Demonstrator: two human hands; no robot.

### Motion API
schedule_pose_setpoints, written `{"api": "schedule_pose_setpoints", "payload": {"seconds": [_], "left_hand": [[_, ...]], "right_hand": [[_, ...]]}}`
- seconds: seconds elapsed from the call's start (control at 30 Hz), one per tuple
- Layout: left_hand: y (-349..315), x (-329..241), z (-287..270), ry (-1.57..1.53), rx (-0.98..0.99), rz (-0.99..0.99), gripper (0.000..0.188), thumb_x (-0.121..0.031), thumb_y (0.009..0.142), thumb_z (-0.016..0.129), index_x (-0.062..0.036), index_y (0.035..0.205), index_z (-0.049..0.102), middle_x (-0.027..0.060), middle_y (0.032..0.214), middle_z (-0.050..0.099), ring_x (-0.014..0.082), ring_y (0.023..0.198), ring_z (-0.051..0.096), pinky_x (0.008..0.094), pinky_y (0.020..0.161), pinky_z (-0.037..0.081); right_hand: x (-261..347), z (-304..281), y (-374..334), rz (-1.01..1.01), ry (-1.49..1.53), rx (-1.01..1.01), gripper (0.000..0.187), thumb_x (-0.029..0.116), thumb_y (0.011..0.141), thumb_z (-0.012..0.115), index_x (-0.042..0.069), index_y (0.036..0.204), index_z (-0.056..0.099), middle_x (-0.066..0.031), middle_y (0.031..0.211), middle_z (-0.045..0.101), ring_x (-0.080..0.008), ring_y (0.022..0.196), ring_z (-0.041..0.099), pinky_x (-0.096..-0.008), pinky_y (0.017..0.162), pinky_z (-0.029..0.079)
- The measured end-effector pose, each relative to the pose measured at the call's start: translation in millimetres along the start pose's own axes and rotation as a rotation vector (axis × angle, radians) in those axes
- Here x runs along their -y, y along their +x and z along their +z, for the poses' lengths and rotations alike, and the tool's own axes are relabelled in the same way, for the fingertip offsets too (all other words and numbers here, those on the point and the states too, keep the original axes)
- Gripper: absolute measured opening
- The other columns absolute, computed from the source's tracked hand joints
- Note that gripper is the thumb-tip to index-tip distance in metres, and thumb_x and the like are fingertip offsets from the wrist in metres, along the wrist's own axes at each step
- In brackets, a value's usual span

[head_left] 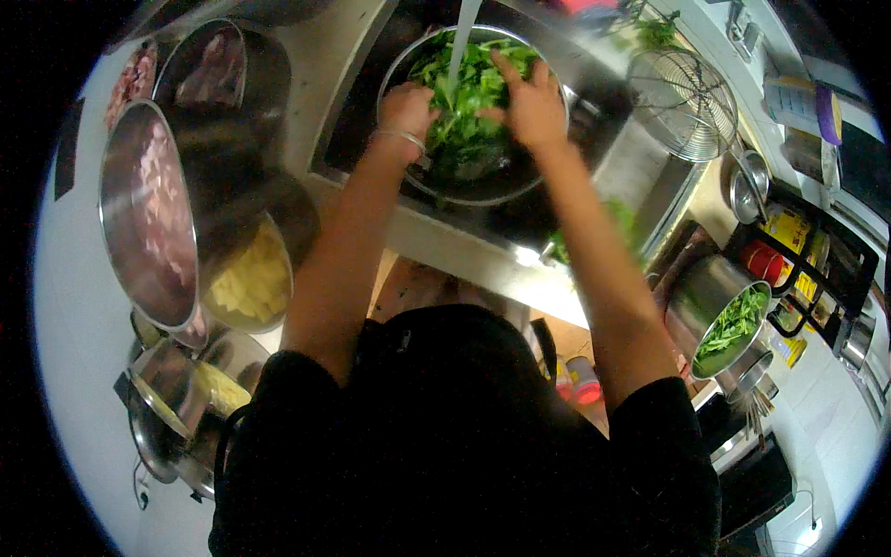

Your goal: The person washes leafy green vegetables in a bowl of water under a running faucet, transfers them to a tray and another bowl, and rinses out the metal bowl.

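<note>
A wide metal basin (548,176) stands in the sink, filled with leafy greens (464,102) and some water. A stream of water (461,51) falls onto the leaves from above. At the basin's left side, my left hand (406,116), with a bracelet at the wrist, curls its fingers into the greens; the fingertips are partly hidden. My right hand (536,104) lies over the right side of the greens with fingers spread, the tips touching the leaves.
Metal pots with pieces of raw meat (167,204) and cut yellow vegetable chunks (251,283) stand on the left. A wire strainer (691,107) lies right of the sink. Loose greens (613,227) rest beneath my right forearm. A pot of cut greens (733,320) stands farther right.
</note>
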State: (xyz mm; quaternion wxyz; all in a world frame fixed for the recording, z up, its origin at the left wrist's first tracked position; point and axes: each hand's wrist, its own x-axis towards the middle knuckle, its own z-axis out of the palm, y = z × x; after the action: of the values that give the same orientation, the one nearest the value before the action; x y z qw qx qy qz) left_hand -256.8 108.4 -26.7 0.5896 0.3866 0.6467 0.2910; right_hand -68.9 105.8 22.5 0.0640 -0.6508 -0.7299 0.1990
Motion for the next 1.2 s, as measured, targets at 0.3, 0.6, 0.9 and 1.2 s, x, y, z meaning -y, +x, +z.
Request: {"api": "schedule_pose_setpoints", "payload": {"seconds": [0.3,0.6,0.9,1.2], "left_hand": [[-60,-56,13,1.241,0.709,0.009,0.052,-0.049,0.082,0.05,-0.0013,0.1,0.059,0.0221,0.098,0.06,0.0368,0.09,0.058,0.0424,0.08,0.045],[-53,-16,-13,1.059,1.049,0.476,0.049,-0.005,0.057,0.072,-0.0066,0.103,0.055,0.0143,0.095,0.06,0.03,0.089,0.057,0.0387,0.076,0.046],[-47,-63,-23,0.75,0.695,0.392,0.023,-0.016,0.07,0.065,-0.0059,0.09,0.062,0.0128,0.077,0.061,0.0277,0.074,0.059,0.0359,0.066,0.045],[0,-28,28,0.135,-0.28,-0.492,0.073,-0.061,0.083,0.036,-0.0005,0.124,0.042,0.0207,0.127,0.043,0.0341,0.117,0.042,0.0428,0.096,0.031]], "right_hand": [[-48,99,23,0.31,0.428,0.249,0.082,0.055,0.077,0.054,0.008,0.135,0.023,-0.0285,0.123,0.043,-0.0441,0.112,0.042,-0.0399,0.095,0.036],[2,35,-22,0.792,1.23,0.524,0.053,0.036,0.091,0.041,-0.009,0.119,0.035,-0.0265,0.093,0.055,-0.0319,0.064,0.063,-0.0363,0.045,0.053],[-21,15,-54,0.338,0.48,0.181,0.051,0.028,0.085,0.053,-0.001,0.123,0.039,-0.0234,0.085,0.061,-0.0315,0.079,0.063,-0.036,0.065,0.052],[-47,79,14,0.456,0.456,0.043,0.077,0.047,0.08,0.054,-0.011,0.123,0.029,-0.0289,0.108,0.053,-0.0404,0.1,0.053,-0.0391,0.086,0.044]]}}
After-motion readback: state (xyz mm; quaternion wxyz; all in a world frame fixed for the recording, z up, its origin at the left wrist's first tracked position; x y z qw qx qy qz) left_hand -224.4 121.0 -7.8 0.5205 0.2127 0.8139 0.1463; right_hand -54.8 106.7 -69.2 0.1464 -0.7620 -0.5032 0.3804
